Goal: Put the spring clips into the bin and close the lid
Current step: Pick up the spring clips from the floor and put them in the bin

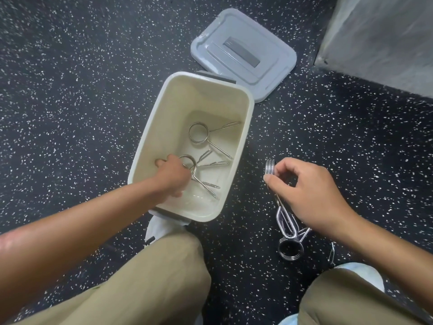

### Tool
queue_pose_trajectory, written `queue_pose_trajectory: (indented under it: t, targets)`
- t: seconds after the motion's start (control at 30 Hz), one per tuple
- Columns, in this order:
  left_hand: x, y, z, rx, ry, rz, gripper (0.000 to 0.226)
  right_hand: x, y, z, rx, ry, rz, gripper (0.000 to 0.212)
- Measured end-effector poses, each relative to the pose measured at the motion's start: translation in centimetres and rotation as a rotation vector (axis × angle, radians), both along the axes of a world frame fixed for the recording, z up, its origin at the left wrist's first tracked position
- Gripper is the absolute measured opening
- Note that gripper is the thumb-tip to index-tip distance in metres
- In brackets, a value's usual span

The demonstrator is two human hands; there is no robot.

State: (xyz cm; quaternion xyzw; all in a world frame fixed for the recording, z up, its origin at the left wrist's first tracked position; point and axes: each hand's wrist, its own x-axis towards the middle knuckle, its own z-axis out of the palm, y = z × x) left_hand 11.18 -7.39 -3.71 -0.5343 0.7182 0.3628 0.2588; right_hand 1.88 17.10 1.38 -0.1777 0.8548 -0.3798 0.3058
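The left hand (172, 174) reaches down inside the bin (243, 146), covering part of a spring clip (201, 177); whether it grips is unclear. The right hand (309, 195) pinches an upright clip (271, 171) on the floor (70, 90), handles toward the knees. The lid (241, 52) lies open behind the bin.

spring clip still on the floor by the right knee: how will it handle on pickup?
Probably stiff: the clip on the floor is bent chrome wire with a coiled ring, so it should hold its shape. Likely slippery, given the glossy finish. It may snag: its handles cross those of the clip in the right hand, so lifting one could drag the other.
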Motion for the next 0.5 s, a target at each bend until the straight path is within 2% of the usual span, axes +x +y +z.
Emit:
queue_pose_trajectory:
  t: [0.13,0.23,0.5]
  targets:
    - [0.2,-0.4,1.6,0.018,0.080,-0.074,0.057,-0.6,-1.2,0.9,-0.010,0.042,0.040,0.024]
    - [0.7,-0.5,3.2,-0.001,0.148,-0.187,0.052,-1.3,-2.3,1.8,-0.023,0.060,0.089,0.024]
    - [1.9,-1.0,6.1,-0.012,0.342,-0.198,0.028,-3.8,-8.0,5.1,0.003,0.261,0.406,0.022]
